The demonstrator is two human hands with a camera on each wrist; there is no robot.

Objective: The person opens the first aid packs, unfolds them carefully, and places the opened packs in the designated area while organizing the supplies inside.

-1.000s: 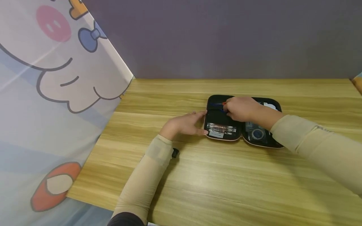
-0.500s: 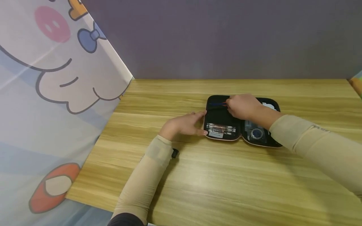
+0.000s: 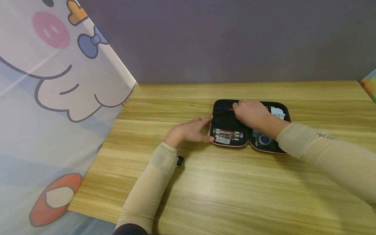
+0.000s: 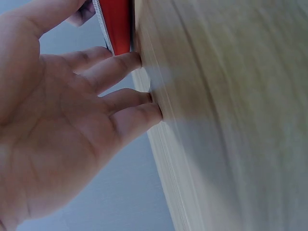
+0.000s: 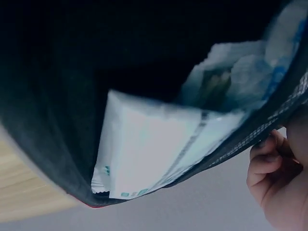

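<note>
A black zippered case (image 3: 227, 121) lies open on the table, its red outer side (image 4: 117, 24) and zipper showing in the left wrist view. My left hand (image 3: 191, 130) touches the case's left edge with thumb and forefinger, while other fingertips rest on the tabletop. Over the case's far left part, my right hand (image 3: 249, 112) pinches a slender blue-and-orange item (image 3: 230, 109); its kind is too small to tell. In the right wrist view, the curled fingers (image 5: 264, 163) show behind the mesh edge, and what they hold is hidden.
Clear-wrapped sticks (image 3: 227, 133) lie in the case's near left part. The right half holds a round blue item (image 3: 265, 140) and a white packet (image 5: 154, 144). A grey panel (image 3: 235, 39) stands behind the wooden table (image 3: 223, 189); a cartoon-printed cloth (image 3: 58, 130) hangs at left.
My right hand has shifted slightly within the case's far left part, and the blue-and-orange item has changed position slightly. My left hand stays at the case's edge. The head view has shifted a little.
</note>
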